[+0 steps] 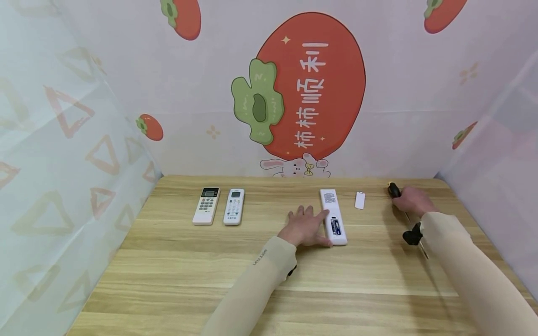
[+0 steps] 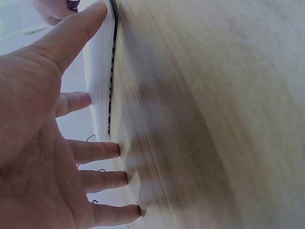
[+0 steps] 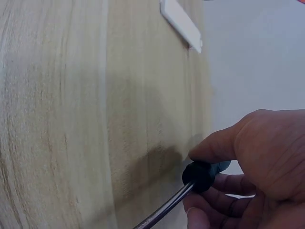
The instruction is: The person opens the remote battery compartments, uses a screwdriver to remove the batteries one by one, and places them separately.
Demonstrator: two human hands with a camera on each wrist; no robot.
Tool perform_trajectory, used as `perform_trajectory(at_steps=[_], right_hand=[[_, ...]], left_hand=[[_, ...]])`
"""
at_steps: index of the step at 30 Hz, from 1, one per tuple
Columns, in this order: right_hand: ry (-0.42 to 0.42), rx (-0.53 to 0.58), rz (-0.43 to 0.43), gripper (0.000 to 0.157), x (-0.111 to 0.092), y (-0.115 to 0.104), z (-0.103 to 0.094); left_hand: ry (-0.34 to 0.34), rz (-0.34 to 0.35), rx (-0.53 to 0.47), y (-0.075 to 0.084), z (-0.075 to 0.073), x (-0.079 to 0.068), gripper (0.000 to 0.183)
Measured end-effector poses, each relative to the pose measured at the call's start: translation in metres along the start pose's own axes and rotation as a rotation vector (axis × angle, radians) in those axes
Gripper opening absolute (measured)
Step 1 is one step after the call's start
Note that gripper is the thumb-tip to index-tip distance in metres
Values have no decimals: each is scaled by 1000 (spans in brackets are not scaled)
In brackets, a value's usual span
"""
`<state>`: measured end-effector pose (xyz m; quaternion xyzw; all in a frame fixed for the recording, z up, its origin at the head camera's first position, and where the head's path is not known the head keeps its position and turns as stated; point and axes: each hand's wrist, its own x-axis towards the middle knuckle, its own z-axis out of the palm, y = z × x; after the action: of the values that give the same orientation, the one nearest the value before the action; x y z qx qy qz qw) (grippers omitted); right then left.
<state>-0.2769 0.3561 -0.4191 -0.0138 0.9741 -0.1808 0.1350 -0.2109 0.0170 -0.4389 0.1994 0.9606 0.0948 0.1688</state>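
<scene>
A white remote control (image 1: pixel 330 204) lies face down on the table, its battery compartment uncovered and batteries (image 1: pixel 336 227) showing inside. My left hand (image 1: pixel 303 227) rests beside it with fingers extended. Thumb (image 2: pixel 78 33) and index finger touch the remote's side, and the other fingertips are on the wood. Further right, my right hand (image 1: pixel 414 200) grips a screwdriver (image 3: pixel 199 176) by its black handle, the metal shaft pointing back toward me. Between the remote and that hand lies a small white battery cover (image 1: pixel 359 200).
Two more remotes, one with a dark-framed screen (image 1: pixel 206 206) and a slimmer white one (image 1: pixel 234 206), lie face up at the back left of the wooden table (image 1: pixel 176 270). A patterned cloth wall (image 1: pixel 235 154) rises behind the table's back edge.
</scene>
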Motion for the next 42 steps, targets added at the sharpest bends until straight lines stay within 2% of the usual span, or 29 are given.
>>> perform_trajectory(at_steps=[6,13,17,23,28,35,42], right_hand=[[53,50,-50,32,-7,-12,-5],[90,109,-98,47,-20,-25,-13],[110,150,-130,46,-27,-30,-16],[152,208,-119,49,-39,-39,-21],[154,307,-106,50,-48,-46,-27],[206,378,-128,48,-64,-59,-39],[288,422,-170,49,-77,-64,-51]], left_hand=[[-1,2,-10,0,-1,-1,93],[1,6,-13,-1,-1,-2,93],[1,4,-12,-2,0,-1,93],[9,9,-8,-2,-1,-1,93],[8,12,-9,-1,0,-1,93],[10,10,-12,-1,-1,-1,93],[9,7,-14,0,1,-1,93]])
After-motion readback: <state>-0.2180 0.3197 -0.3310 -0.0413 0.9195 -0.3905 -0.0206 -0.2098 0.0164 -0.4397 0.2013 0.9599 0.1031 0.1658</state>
